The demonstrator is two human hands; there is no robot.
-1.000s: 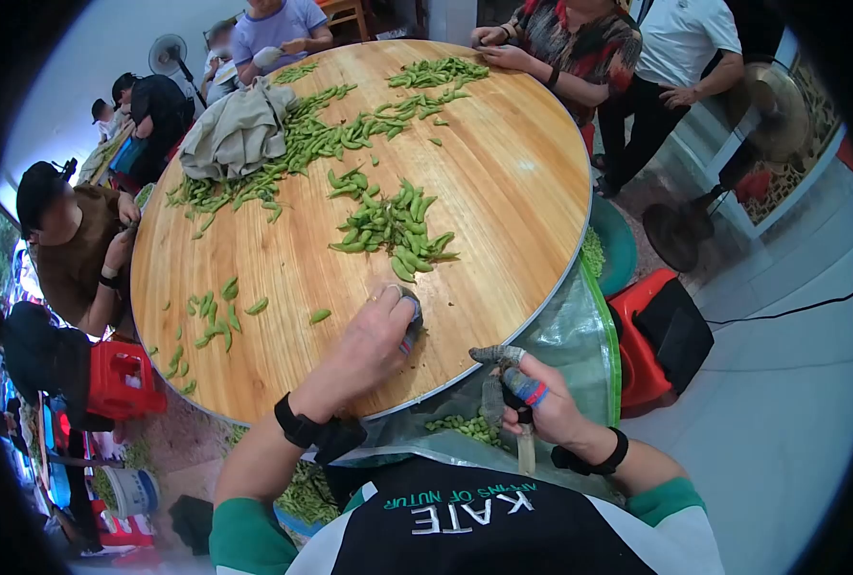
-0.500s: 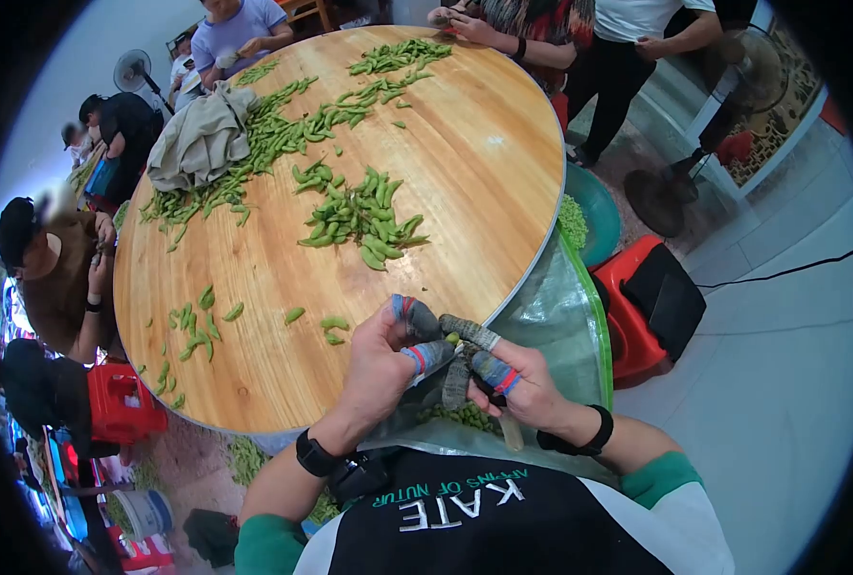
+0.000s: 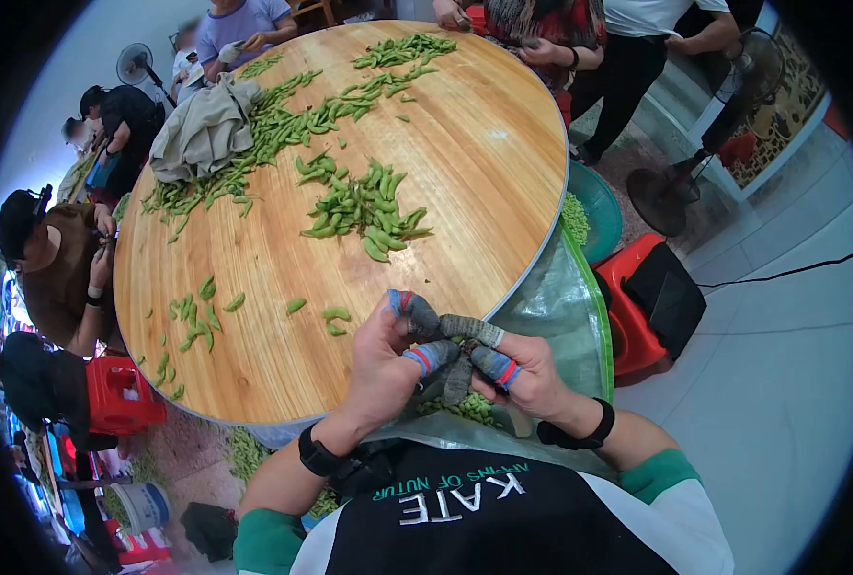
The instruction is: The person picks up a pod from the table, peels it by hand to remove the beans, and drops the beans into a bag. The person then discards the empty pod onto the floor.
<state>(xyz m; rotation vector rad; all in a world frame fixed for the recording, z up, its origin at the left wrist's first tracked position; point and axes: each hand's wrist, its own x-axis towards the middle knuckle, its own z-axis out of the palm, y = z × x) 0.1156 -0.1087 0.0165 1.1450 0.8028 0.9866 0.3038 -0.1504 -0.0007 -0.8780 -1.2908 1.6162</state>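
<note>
My left hand (image 3: 380, 356) and my right hand (image 3: 527, 372) meet over the near edge of the round table, both closed in a fingertip pinch. Grey knitted covers with blue and red bands wrap several fingers and thumbs. The edamame pod between the fingertips is now hidden by them. Under the hands, shelled green beans (image 3: 474, 408) lie in a clear plastic sheet with a green edge (image 3: 562, 326). Beyond my hands, a heap of edamame pods (image 3: 361, 206) rests on the wooden tabletop (image 3: 465, 211), and a few loose pods (image 3: 335, 314) lie to the left.
A larger spread of pods (image 3: 292, 125) reaches across the far side, beside a crumpled grey cloth (image 3: 196, 134). To the right are a teal basin (image 3: 603, 216), a red stool (image 3: 627, 297) and a fan (image 3: 671, 196). Several people work around the table.
A bit of green showed between my fingertips before; now the fingers cover it. My hands stay close together in nearly the same place. Across the table, a person's hands have moved apart.
</note>
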